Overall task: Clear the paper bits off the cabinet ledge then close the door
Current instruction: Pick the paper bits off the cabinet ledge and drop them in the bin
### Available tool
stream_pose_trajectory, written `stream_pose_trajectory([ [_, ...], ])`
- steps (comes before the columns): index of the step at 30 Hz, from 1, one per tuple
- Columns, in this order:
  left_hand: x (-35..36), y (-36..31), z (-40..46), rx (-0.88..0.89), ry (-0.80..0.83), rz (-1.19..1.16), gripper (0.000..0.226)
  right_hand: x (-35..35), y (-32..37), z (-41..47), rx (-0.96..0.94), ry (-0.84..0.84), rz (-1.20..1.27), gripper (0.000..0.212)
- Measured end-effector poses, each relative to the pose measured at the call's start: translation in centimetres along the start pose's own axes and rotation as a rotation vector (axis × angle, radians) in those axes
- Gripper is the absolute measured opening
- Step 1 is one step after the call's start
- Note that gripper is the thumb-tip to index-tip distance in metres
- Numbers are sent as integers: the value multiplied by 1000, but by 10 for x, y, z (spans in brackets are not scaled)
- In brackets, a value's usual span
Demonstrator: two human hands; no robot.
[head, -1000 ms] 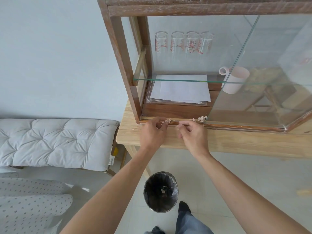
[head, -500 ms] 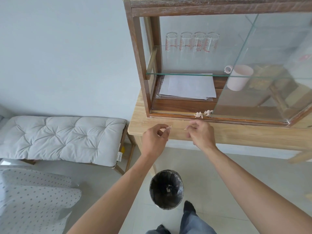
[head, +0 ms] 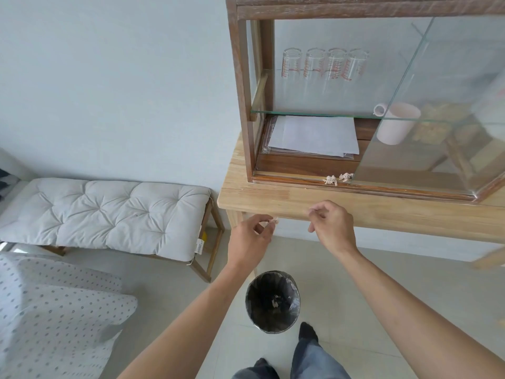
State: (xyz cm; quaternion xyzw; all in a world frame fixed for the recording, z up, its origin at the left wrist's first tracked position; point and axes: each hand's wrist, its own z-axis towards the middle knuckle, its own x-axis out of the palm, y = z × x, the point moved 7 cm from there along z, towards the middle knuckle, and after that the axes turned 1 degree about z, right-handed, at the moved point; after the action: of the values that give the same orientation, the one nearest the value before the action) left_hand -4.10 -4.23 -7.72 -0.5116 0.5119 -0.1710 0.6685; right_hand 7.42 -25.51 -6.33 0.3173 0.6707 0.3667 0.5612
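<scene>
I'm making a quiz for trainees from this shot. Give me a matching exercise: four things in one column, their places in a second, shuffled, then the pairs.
Things:
1. crumpled paper bits
2. small paper scrap
3. black-lined waste bin
4. white mug

Places:
A. on the floor below the hands
B. on the cabinet ledge
C. behind the glass door
D. pinched in the left hand

Pairs: 1-B, 2-D, 3-A, 4-C

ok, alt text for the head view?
Left hand pinches a small paper bit and right hand is curled, above a round black-lined bin. Two crumpled paper bits sit on the wooden cabinet ledge beside the open sliding glass door.
</scene>
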Motion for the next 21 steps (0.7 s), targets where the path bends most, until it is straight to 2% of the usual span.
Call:
stream_pose_trajectory([
  [4,4,15,-9,-31,14,9,19,16,-12,-27,-52,82,51,14],
  [18,26,89,-44,-203,93,115,21,74,-84,-81,77,299,-133,13],
  [21,33,99,-47,-246,157,137,30,84,-90,-82,85,331,-147,8],
])
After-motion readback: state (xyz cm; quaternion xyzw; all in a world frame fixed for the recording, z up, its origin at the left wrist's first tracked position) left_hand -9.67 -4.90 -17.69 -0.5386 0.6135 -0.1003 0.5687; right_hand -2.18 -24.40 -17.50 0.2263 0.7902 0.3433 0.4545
